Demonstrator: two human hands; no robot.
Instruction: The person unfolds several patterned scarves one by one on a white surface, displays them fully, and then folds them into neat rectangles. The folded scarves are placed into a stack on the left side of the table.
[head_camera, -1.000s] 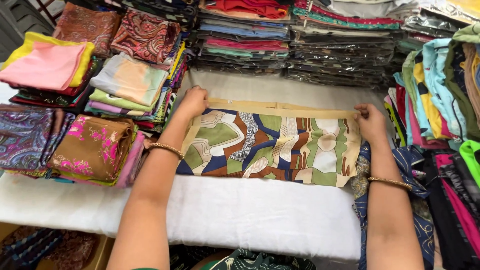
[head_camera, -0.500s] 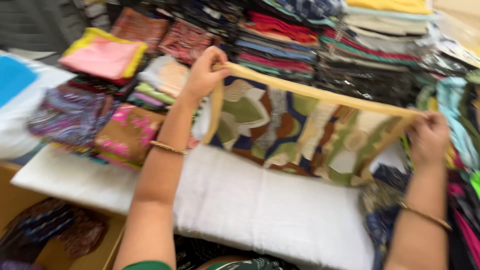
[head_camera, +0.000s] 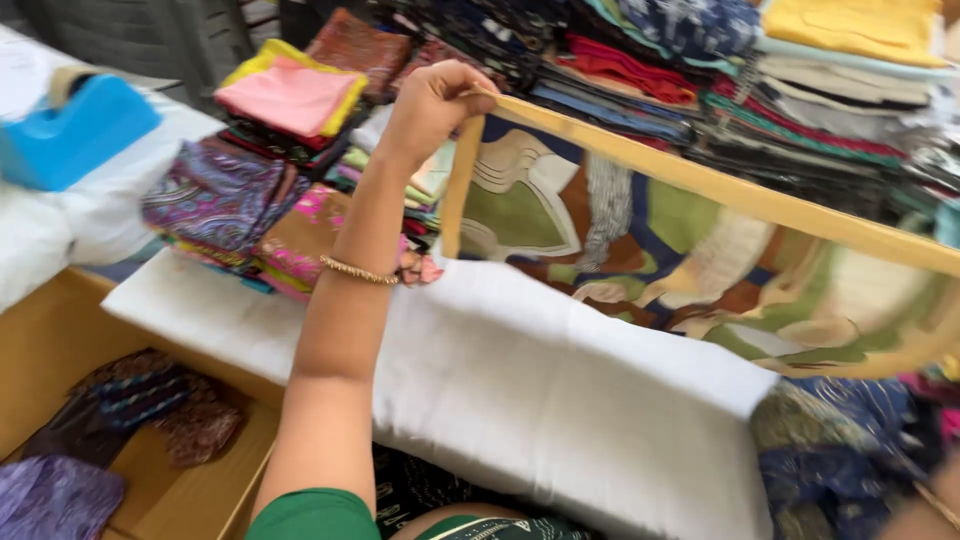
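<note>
Nearest, at the lower left, an open brown cardboard box (head_camera: 215, 480) holds dark patterned cloths; beside it a green sleeve (head_camera: 310, 515) marks the person's left shoulder; the bare forearm rises from there, a thin gold bangle (head_camera: 358, 271) at the wrist. Beyond lies a white padded slab (head_camera: 540, 390), its surface bare beneath the raised cloth. The left hand (head_camera: 432, 103) is clenched on the upper corner of a printed scarf with a tan border and green, brown and cream shapes (head_camera: 660, 250); the scarf hangs lifted above the slab, its long tan edge running from that hand rightward and downward toward the frame's right side. The right hand is out of view, so its grip cannot be told; only a sliver of wrist shows at the lower right. Left of the hand stand stacks of folded patterned fabrics (head_camera: 250, 190), close to the scarf's hanging edge; a blue plastic object (head_camera: 75, 130) sits farther left; behind, rows of folded cloth in clear wrappers (head_camera: 780, 90) crowd the far edge.
</note>
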